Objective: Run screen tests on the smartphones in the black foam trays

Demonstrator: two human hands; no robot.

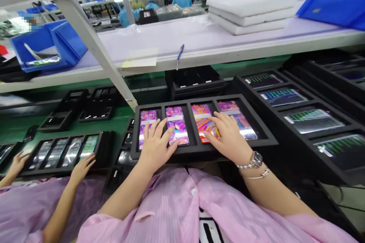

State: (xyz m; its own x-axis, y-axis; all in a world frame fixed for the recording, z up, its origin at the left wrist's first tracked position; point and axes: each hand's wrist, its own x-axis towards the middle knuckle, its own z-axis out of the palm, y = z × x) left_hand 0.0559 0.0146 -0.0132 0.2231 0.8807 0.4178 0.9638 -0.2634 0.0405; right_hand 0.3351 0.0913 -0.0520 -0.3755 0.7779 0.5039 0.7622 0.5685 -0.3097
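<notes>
Phones (177,112) with lit screens, four in number, lying face up in a row, each in its own compartment of a black tray (194,149), directly before the person's body. Left hand (155,148) open, palm down, with fingers spread over the first and second phones from the left; right hand (229,133) likewise open and palm down, thumb and forefinger on or just above the third phone, other fingers nearer to the fourth. Nothing gripped in either of the hands; real pressure of fingertips upon glass impossible to tell. By judgement, each phone quite light, stiff through its whole length, with smooth front probably slippery and rather fragile against knocks or scratches. Better to take hold at the two long edges, using the free space of the compartment, without pressing hard on the middle of the screen. For the tray, thick-walled and perhaps slightly soft like foam, best hold at both short ends, level, with metal watch (258,158) on right wrist kept away from glass.
</notes>
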